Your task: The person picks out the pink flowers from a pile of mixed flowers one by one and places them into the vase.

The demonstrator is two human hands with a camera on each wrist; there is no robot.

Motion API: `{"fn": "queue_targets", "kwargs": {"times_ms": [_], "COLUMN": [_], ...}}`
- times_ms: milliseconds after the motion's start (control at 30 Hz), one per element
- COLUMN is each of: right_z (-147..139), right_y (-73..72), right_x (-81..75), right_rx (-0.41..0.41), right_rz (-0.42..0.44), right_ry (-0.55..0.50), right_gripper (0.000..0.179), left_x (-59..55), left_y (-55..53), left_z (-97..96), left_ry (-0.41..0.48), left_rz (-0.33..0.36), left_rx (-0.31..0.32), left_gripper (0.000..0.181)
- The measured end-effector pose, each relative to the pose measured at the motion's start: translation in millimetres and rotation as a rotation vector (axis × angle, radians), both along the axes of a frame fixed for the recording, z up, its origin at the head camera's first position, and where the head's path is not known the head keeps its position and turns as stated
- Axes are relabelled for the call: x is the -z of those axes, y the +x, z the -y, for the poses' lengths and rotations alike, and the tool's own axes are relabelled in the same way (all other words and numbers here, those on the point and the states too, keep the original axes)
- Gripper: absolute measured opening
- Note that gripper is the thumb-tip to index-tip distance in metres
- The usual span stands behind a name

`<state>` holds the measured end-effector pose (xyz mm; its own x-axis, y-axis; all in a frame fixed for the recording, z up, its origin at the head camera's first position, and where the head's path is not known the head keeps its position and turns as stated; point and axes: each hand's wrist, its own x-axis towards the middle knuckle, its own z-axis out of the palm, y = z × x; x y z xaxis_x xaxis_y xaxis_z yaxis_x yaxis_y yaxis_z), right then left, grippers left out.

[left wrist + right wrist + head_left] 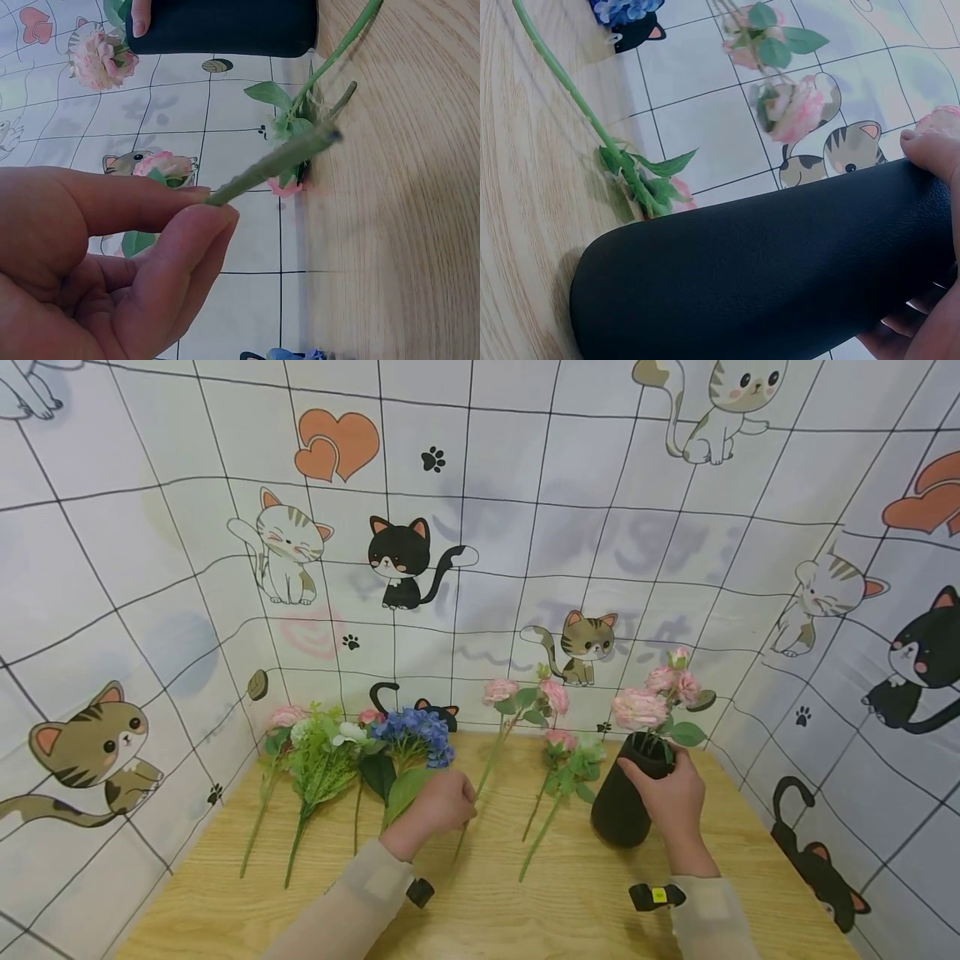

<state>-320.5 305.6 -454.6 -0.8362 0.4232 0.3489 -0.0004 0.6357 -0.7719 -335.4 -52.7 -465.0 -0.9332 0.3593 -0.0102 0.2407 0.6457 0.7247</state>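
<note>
My left hand pinches the green stem of a pink artificial flower between thumb and fingertips, and its blooms are raised above the table. The cut end of that stem points away from the fingers in the left wrist view. My right hand grips a black vase near its mouth, thumb on one side and fingers round the other. The vase leans slightly on the table. Pink flowers with green leaves stand in it. The vase's inside is hidden.
On the wooden table, a green and pink stem lies between the hands. Further left lie a blue hydrangea, a green leafy sprig and a pink flower. A cat-patterned cloth wall encloses the table.
</note>
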Motion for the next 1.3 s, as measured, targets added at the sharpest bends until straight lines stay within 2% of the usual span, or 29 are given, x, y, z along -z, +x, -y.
{"fn": "queue_targets", "kwargs": {"times_ms": [100,300,333,600,933,1300], "right_z": [0.4,1.6,1.9,3.1,0.9,-1.4], "right_y": [0.9,0.9,0.6,1.5,2.5,2.1], "right_x": [-0.9,-1.3,-1.3,-2.7,-2.2,-1.3], "right_rx": [0.004,0.010,0.011,0.011,-0.003,0.034], "right_rz": [-0.003,-0.026,-0.032,-0.075,-0.172,-0.268], "right_ry": [0.002,0.006,0.007,-0.002,-0.035,-0.060], "right_gripper": [0.094,0.094,0.094,0.089,0.081,0.066], "left_x": [-1.5,-2.8,-2.8,-4.1,-8.7,-15.7], "left_y": [0.3,1.2,1.0,1.6,4.1,10.3], "left_z": [-0.4,1.3,1.7,2.5,-0.8,-4.4], "left_ry": [0.019,0.052,0.060,0.099,0.168,0.222], "left_rz": [-0.011,-0.020,-0.019,-0.021,-0.075,-0.095], "left_rx": [-0.014,-0.032,-0.032,-0.028,-0.034,-0.046], "left_gripper": [0.053,0.006,0.004,0.009,0.008,0.007]}}
